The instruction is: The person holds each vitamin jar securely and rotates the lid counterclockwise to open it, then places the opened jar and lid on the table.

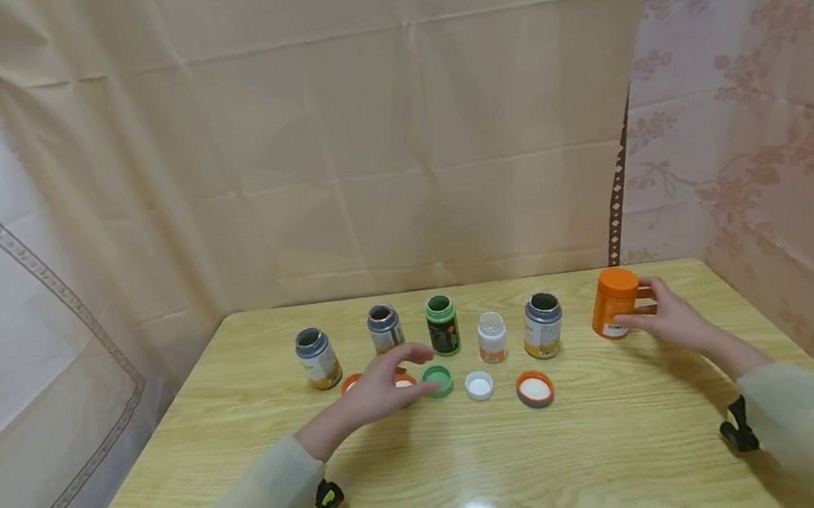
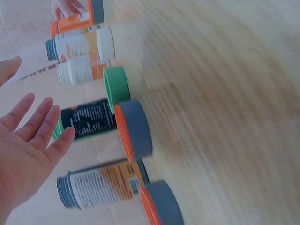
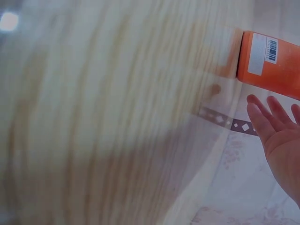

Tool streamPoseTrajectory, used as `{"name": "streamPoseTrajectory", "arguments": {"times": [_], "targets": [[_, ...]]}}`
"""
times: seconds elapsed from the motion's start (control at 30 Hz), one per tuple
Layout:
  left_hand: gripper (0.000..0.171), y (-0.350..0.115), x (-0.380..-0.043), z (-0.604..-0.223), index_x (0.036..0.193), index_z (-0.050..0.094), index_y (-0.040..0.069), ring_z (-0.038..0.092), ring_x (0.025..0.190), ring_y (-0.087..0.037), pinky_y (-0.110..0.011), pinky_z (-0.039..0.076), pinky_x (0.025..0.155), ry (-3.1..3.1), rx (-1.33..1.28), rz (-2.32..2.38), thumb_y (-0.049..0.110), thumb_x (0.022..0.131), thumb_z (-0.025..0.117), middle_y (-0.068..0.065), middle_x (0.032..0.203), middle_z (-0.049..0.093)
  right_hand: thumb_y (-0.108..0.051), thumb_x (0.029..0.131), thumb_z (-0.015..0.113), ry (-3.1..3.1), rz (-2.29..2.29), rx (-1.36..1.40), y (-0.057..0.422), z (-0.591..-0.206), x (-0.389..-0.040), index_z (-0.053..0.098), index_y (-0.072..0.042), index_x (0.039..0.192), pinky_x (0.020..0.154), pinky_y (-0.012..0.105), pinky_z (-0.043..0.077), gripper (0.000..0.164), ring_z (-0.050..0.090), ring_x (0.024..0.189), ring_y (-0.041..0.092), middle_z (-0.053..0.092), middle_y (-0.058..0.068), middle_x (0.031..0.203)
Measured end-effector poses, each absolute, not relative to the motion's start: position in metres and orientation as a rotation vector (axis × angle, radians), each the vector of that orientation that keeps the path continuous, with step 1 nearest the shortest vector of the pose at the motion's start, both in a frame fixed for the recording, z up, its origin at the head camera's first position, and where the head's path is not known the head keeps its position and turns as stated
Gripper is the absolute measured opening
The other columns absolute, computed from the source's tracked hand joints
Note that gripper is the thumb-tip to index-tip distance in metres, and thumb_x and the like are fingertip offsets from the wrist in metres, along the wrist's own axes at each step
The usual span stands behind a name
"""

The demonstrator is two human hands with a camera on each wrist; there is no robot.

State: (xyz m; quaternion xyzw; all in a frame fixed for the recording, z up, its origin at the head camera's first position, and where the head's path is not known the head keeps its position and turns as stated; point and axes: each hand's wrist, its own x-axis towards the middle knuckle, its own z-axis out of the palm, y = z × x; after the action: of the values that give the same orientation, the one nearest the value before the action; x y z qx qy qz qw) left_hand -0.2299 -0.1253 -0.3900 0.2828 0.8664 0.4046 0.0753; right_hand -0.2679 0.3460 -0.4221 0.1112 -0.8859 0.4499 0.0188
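An orange bottle (image 1: 612,308) with its orange lid on stands at the right of the table. Beside it is my right hand (image 1: 667,319), thumb and fingers spread around its right side; the right wrist view shows these fingers (image 3: 276,115) extended and apart from the bottle. My left hand (image 1: 376,388) hovers with nothing in it, fingers loosely extended, over two orange-lined caps it partly hides. A green cap (image 1: 437,382) lies just beyond its fingertips. Behind stand a lidless green jar (image 1: 444,332) and a grey-topped jar (image 1: 385,330).
Other lidless containers are a grey-topped jar (image 1: 320,360) at left, a small white bottle (image 1: 492,340) and another grey-topped jar (image 1: 543,329). Before these two lie a white cap (image 1: 479,385) and an orange-rimmed cap (image 1: 534,389). A hanging cloth (image 1: 397,149) backs the wooden table (image 1: 581,458).
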Motion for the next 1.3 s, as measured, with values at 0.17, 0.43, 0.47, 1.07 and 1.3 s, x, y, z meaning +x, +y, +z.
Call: {"name": "streamPoseTrajectory", "arguments": {"times": [0.17, 0.43, 0.47, 1.07, 1.3], "targets": [[0.046, -0.139, -0.227, -0.390, 0.132, 0.055, 0.011, 0.052, 0.120, -0.023, -0.047, 0.041, 0.099, 2.619, 0.794, 1.269, 0.024, 0.091, 0.071, -0.002, 0.128, 0.058, -0.015, 0.094, 0.066, -2.735, 1.414, 0.346, 0.343, -0.423, -0.270, 0.017, 0.016, 0.137, 0.088, 0.053, 0.049, 0.072, 0.044, 0.116, 0.059, 0.030, 0.040, 0.133], [0.042, -0.158, -0.228, -0.397, 0.129, 0.057, 0.008, 0.052, 0.119, -0.028, -0.055, 0.040, 0.097, 2.663, 0.736, 1.340, 0.020, 0.091, 0.070, -0.006, 0.129, 0.059, -0.014, 0.095, 0.065, -2.738, 1.380, 0.349, 0.340, -0.426, -0.273, 0.023, 0.016, 0.133, 0.091, 0.055, 0.045, 0.064, 0.045, 0.116, 0.056, 0.037, 0.040, 0.129], [0.042, -0.160, -0.228, -0.397, 0.129, 0.057, 0.007, 0.052, 0.119, -0.028, -0.055, 0.040, 0.097, 2.668, 0.726, 1.347, 0.020, 0.091, 0.070, -0.007, 0.128, 0.059, -0.015, 0.095, 0.064, -2.739, 1.373, 0.349, 0.340, -0.426, -0.273, 0.023, 0.016, 0.133, 0.092, 0.056, 0.044, 0.064, 0.045, 0.116, 0.055, 0.037, 0.040, 0.129], [0.044, -0.174, -0.226, -0.394, 0.127, 0.057, 0.006, 0.052, 0.118, -0.029, -0.051, 0.043, 0.096, 2.698, 0.639, 1.437, 0.019, 0.089, 0.073, -0.012, 0.126, 0.059, -0.021, 0.100, 0.056, -2.726, 1.330, 0.334, 0.344, -0.416, -0.273, 0.019, 0.016, 0.135, 0.092, 0.047, 0.046, 0.063, 0.043, 0.117, 0.053, 0.036, 0.039, 0.131], [0.052, -0.171, -0.230, -0.385, 0.132, 0.052, 0.009, 0.050, 0.120, -0.029, -0.051, 0.043, 0.096, 2.698, 0.700, 1.395, 0.020, 0.087, 0.075, -0.010, 0.130, 0.056, -0.020, 0.100, 0.056, -2.666, 1.271, 0.377, 0.347, -0.391, -0.268, 0.019, 0.011, 0.144, 0.083, 0.039, 0.052, 0.065, 0.051, 0.109, 0.051, 0.040, 0.035, 0.130]]}}
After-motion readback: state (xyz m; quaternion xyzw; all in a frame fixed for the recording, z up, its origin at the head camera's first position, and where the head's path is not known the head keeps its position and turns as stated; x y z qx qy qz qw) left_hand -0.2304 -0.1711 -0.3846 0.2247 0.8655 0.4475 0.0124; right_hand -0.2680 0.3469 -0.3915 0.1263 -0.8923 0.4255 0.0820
